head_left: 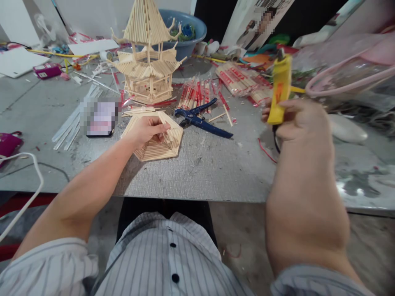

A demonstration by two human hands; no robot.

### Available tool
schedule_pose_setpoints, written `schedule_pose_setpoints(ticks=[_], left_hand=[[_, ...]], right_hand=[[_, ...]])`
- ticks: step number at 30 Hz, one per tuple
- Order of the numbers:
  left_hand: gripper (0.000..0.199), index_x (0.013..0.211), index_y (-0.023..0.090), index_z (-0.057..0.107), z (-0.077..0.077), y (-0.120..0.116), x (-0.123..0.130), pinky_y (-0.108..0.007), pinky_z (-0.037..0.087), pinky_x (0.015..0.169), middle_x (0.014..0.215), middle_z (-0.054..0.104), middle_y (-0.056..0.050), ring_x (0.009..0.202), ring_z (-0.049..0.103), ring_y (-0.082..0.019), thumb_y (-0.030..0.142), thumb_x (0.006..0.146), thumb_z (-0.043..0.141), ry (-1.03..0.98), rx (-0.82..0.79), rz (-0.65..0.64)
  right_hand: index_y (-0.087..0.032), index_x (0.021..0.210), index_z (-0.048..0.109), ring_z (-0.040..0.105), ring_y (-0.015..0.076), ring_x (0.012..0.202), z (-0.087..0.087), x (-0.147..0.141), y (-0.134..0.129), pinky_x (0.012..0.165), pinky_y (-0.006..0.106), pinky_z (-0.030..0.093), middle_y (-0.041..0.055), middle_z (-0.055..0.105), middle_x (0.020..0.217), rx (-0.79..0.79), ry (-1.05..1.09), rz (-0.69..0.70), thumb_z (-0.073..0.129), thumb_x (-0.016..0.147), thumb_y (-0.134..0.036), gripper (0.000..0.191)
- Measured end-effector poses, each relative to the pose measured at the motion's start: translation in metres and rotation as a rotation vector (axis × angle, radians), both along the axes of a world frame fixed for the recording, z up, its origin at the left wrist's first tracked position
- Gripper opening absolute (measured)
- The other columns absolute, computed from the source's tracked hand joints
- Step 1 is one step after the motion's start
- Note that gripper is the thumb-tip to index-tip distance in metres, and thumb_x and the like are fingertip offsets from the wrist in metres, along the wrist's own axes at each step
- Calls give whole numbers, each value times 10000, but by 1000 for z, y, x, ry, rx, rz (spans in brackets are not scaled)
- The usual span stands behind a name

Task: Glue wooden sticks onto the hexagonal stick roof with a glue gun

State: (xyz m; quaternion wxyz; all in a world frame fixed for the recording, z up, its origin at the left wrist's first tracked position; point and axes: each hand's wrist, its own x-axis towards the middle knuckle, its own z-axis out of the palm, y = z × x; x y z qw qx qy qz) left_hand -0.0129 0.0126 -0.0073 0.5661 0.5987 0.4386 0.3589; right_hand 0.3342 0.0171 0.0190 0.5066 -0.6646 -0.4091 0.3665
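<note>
My left hand (151, 130) pinches a short wooden stick (163, 120) over a hexagonal panel of wooden sticks (157, 150) lying on the table. Whether the stick touches the panel I cannot tell. Off to the right, my right hand (298, 117) is closed around a yellow glue gun (280, 88), raised above the table with its nozzle up and its cord hanging below. Behind the panel stands a tiered pagoda model (148, 53) made of sticks. Blue-handled cutters (202, 119) rest on the table just right of the panel.
A phone (101, 119) and clear glue sticks (75, 117) lie to the left. Packets of wrapped chopsticks (236, 78) and loose red wrappers cover the back. Behind the pagoda sits a blue basin (197, 31). A pink hoop-like handle (348, 82) and plastic bags crowd the right.
</note>
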Motion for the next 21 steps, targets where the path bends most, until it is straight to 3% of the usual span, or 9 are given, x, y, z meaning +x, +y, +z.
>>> schedule_pose_setpoints(ticks=[2, 5, 6, 8, 10, 11, 16, 19, 21], left_hand=[[147, 659, 143, 573, 0, 0, 0, -182, 456, 444, 500, 552, 39, 434, 535, -57, 185, 785, 635, 3, 16, 2], [138, 666, 135, 579, 0, 1, -2, -179, 450, 452, 502, 550, 39, 432, 528, -50, 179, 780, 643, 36, 66, -18], [108, 695, 134, 589, 0, 1, -2, -176, 444, 452, 510, 550, 43, 433, 529, -48, 173, 777, 648, 52, 91, -29], [62, 794, 140, 600, 2, 1, -3, -165, 427, 449, 534, 547, 58, 433, 535, -43, 152, 769, 656, 76, 138, -37], [133, 874, 152, 585, 4, 0, -3, -155, 412, 451, 560, 544, 72, 433, 544, -37, 130, 765, 658, 98, 166, -25], [137, 872, 156, 574, 5, 0, -3, -153, 411, 456, 568, 542, 74, 435, 546, -34, 125, 767, 656, 109, 173, -20], [96, 741, 160, 537, 6, -1, -4, -166, 424, 466, 540, 553, 50, 451, 563, -56, 154, 814, 600, 161, 172, -49], [158, 689, 165, 519, 6, -2, -3, -173, 417, 465, 513, 557, 39, 444, 562, -66, 178, 835, 579, 187, 145, -27], [193, 661, 169, 516, 7, -3, -3, -172, 408, 471, 505, 560, 36, 447, 561, -67, 201, 838, 585, 192, 162, -21]], right_hand=[[-123, 1064, 580, 452, 61, 614, 7, -12, -5, 619, 232, 420, 140, 561, 1062, 44, 155, 74, 249, 859, -89, 391], [-191, 811, 554, 396, 34, 538, 10, -26, -11, 576, 217, 388, 15, 518, 776, 119, 278, 206, 351, 901, -234, 225], [-203, 743, 530, 383, 30, 500, 9, -30, -12, 537, 217, 377, -23, 475, 688, 146, 314, 260, 485, 862, -337, 186], [-207, 658, 518, 408, 37, 440, 5, -38, -17, 462, 229, 382, -61, 451, 598, 225, 329, 387, 773, 597, -486, 383], [-194, 632, 560, 490, 80, 410, 0, -47, -22, 406, 253, 415, -51, 524, 581, 288, 270, 499, 890, 368, -459, 499], [-183, 636, 586, 532, 105, 410, -1, -52, -25, 392, 258, 432, -37, 562, 580, 310, 227, 533, 906, 353, -425, 491], [-159, 756, 671, 531, 79, 384, 7, -70, -33, 347, 194, 418, -4, 658, 618, 249, 47, 743, 861, 545, -311, 321], [-173, 839, 705, 551, 74, 442, 15, -71, -29, 359, 172, 420, 13, 697, 686, 163, -161, 934, 829, 572, -396, 369], [-170, 769, 703, 580, 99, 494, 14, -72, -28, 401, 191, 462, 12, 678, 638, 213, -303, 943, 809, 536, -527, 439]])
